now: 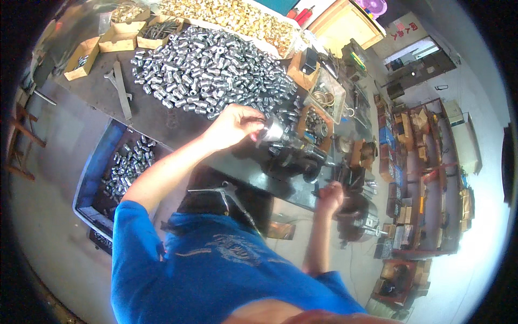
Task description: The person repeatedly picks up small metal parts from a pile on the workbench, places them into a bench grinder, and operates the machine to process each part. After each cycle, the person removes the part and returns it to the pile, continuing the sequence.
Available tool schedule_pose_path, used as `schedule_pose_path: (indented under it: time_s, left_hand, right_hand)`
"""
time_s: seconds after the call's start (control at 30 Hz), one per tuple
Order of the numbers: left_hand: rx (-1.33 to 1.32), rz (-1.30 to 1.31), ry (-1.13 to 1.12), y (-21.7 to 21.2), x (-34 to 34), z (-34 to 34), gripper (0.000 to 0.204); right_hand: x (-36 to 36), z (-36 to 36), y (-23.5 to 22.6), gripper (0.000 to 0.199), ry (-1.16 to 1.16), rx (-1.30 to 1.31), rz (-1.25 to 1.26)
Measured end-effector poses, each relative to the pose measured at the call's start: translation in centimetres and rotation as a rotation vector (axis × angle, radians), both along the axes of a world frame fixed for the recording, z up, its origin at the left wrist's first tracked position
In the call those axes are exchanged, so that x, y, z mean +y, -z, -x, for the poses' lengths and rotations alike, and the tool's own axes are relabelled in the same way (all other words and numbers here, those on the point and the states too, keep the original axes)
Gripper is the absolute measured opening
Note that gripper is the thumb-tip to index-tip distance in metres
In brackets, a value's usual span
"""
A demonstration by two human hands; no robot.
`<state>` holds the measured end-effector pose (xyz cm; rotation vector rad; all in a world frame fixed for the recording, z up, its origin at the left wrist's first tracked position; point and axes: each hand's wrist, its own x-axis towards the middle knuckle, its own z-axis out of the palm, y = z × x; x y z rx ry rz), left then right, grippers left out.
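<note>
My left hand [236, 127] reaches over the bench with its thumb and fingers pinched together at the silver chuck [274, 131] of a small dark bench machine [297, 162]. Whatever sits between those fingertips is too small to make out. Down at the machine's right end, my right hand [331, 197] is closed in a fist by the bench edge, and what it grips is hidden. Beyond my left hand lies a broad heap of silver hex metal fittings [208, 70], its near edge close to my fingers.
Brass parts [237, 19] fill the bench's far side. Cardboard boxes [120, 36] stand far left, near a flat metal bar [122, 92]. A blue crate [89, 173] below holds more fittings. Small-part boxes [315, 127] sit right of the machine; shelves [426, 178] line the right wall.
</note>
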<state>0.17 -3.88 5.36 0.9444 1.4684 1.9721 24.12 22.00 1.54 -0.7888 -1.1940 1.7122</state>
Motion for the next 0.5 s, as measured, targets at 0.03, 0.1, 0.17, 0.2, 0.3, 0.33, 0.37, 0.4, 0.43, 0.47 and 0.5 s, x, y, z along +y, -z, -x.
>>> schedule_pose_path:
  time_s: [0.03, 0.1, 0.17, 0.2, 0.3, 0.33, 0.37, 0.4, 0.43, 0.47, 0.5]
  left_hand:
    - [0.018, 0.009, -0.005, 0.0, -0.2, 0.0, 0.018]
    - [0.054, 0.027, -0.014, -0.1, -0.3, -0.1, 0.018]
    - [0.068, -0.003, -0.056, 0.4, -0.4, -0.3, 0.019]
    - [0.099, -0.027, -0.080, 0.5, -0.3, -0.5, 0.020]
    - [0.151, -0.040, -0.100, 0.7, 0.0, -0.4, 0.020]
    - [0.160, -0.039, -0.101, 0.7, 0.0, -0.4, 0.020]
    - [0.152, -0.038, -0.092, 0.7, 0.1, -0.5, 0.019]
    - [0.143, -0.033, -0.092, 0.7, 0.1, -0.4, 0.019]
    - [0.134, -0.034, -0.082, 0.6, 0.2, -0.4, 0.019]
    - [0.129, -0.035, -0.076, 0.6, 0.6, -0.4, 0.018]
    - [0.119, -0.026, -0.090, 0.8, 0.5, -0.3, 0.018]
  right_hand:
    - [-0.3, -0.1, -0.9, 0.015, -0.039, 0.037, -0.036]
    - [0.4, 0.3, -2.8, 0.016, -0.149, 0.113, -0.118]
    - [1.0, 2.4, -5.0, 0.016, -0.167, 0.144, -0.114]
    - [1.7, 3.8, -5.9, 0.016, -0.107, 0.131, -0.081]
    - [4.2, 7.7, -5.6, 0.018, -0.063, 0.165, -0.128]
    - [4.9, 8.7, -5.0, 0.017, -0.074, 0.157, -0.095]
    - [5.2, 9.6, -3.6, 0.018, 0.034, 0.050, -0.204]
    - [5.8, 9.9, -2.0, 0.019, -0.023, 0.058, -0.271]
    - [6.9, 9.7, -0.2, 0.019, -0.069, 0.065, -0.342]
    - [8.7, 9.2, 2.5, 0.019, 0.050, -0.014, -0.502]
    - [8.3, 8.9, 4.0, 0.016, 0.050, -0.066, -0.573]
